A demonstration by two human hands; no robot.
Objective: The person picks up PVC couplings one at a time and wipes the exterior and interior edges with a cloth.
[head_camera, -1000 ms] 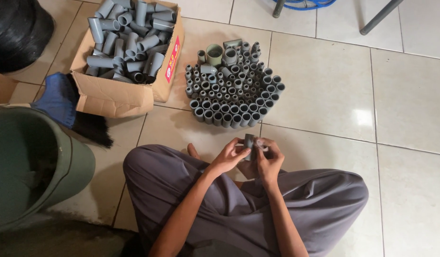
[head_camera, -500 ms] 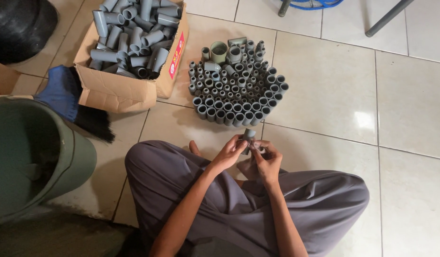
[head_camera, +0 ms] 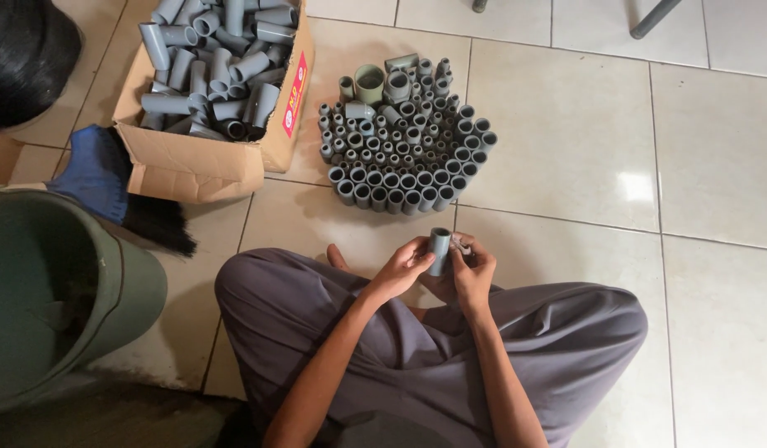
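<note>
both hands, left hand [head_camera: 397, 271] and right hand [head_camera: 470, 274], grip one grey pipe coupling [head_camera: 439, 250] upright. a cluster of standing couplings [head_camera: 404, 153] sits just ahead on the tiled floor [head_camera: 566, 124], beside a cardboard box [head_camera: 202, 166] of them.

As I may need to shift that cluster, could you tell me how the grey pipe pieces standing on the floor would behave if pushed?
The grey pipe pieces look like stiff plastic, so probably light and hard. They stand upright on smooth tile, so they would likely slide, and some may tip. Once tipped, round ones would probably roll.

Clad in loose grey-mauve trousers [head_camera: 557, 348], softly creased across the knees; forearms [head_camera: 333, 365] bare, no sleeves, rings or watch visible.
</note>
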